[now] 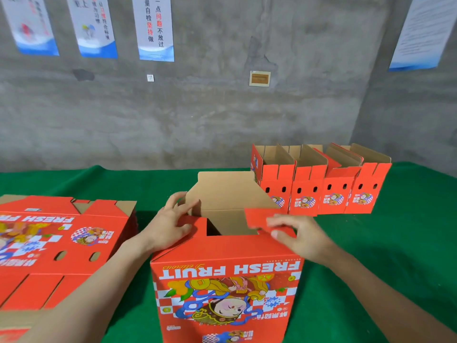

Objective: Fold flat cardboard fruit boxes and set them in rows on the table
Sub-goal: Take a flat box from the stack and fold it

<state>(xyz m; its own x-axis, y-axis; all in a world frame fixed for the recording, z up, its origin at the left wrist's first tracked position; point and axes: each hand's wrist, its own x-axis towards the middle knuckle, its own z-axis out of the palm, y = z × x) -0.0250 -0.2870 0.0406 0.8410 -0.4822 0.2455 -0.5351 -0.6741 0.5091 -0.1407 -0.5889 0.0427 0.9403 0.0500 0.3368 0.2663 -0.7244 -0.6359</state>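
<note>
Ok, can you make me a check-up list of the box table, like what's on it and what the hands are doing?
Surface: table covered with a green cloth.
Job's things: open box standing in the middle, upper flaps open; stack of flat boxes to the left; four folded boxes in a row at the far right.
Clutter: nothing seen.
Grippers: left hand grips the open box's left flap; right hand pinches the red flap on its right side.
Cables: nothing seen.
Surroundings: grey concrete wall with posters hung on it.
</note>
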